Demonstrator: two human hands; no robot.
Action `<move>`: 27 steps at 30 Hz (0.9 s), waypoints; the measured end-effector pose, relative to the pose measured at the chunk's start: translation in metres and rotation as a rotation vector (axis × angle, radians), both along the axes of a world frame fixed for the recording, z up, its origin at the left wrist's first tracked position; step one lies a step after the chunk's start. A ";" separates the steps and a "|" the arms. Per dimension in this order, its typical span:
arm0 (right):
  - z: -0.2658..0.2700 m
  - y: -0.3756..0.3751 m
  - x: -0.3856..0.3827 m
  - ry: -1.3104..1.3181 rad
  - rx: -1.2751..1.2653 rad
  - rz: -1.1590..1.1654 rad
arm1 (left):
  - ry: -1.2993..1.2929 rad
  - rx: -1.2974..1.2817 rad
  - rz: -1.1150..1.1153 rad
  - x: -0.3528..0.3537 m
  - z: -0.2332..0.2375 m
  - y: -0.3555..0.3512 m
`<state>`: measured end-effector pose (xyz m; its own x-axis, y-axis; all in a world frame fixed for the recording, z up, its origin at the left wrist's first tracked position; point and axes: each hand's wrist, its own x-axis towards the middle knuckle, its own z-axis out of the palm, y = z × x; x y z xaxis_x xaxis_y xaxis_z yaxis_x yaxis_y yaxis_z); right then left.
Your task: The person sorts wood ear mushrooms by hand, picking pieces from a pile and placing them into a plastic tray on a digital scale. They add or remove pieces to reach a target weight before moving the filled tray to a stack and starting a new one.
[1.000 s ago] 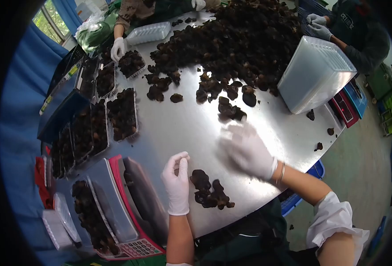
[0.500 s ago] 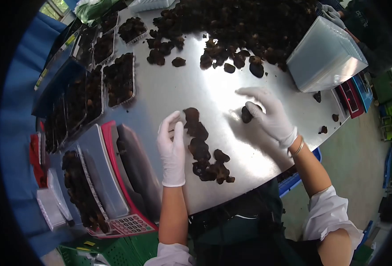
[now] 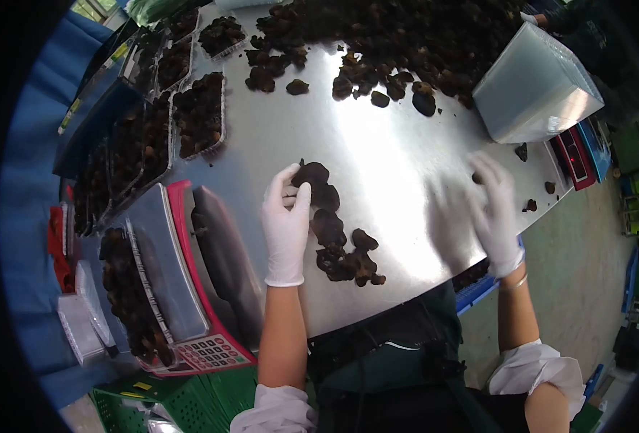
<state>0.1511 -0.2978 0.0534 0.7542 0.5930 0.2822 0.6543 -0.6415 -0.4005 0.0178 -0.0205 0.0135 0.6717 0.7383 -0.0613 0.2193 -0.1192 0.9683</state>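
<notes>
My left hand (image 3: 287, 224), in a white glove, has its thumb and fingers pinched at the edge of a dark wood ear mushroom (image 3: 312, 175). That piece tops a bent line of wood ear mushrooms (image 3: 328, 227) lying on the metal table (image 3: 399, 238). Off to the right, my right hand (image 3: 494, 213), also white-gloved, is blurred by motion above the table. A small dark bit of wood ear mushroom (image 3: 476, 177) shows at its fingertips; the rest is hidden by the fingers.
A big heap of wood ear mushrooms (image 3: 392, 36) covers the table's far side. Filled clear trays (image 3: 223, 126) stand at left, near a pink scale (image 3: 189, 252) bearing a filled tray. Stacked clear trays (image 3: 529, 94) stand at right, by a red scale (image 3: 576, 155). Another person's hand (image 3: 532, 19) shows behind.
My right hand has swung right, and the mushroom under its thumb has left its spot. My left hand has closed in on the top piece of the line. The view has shifted slightly.
</notes>
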 end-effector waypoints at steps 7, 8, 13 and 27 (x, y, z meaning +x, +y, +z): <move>-0.040 0.026 -0.074 0.584 0.222 0.488 | -0.239 -0.036 0.037 -0.002 -0.014 0.003; -0.041 0.025 -0.067 0.367 -0.051 0.377 | -0.235 -0.027 0.036 -0.005 -0.013 0.002; -0.063 -0.039 -0.002 -0.004 -0.186 -0.161 | -0.559 -0.408 0.134 -0.020 0.008 -0.005; -0.003 0.061 -0.097 0.515 0.504 0.444 | -1.179 -1.614 -0.116 -0.069 0.029 -0.027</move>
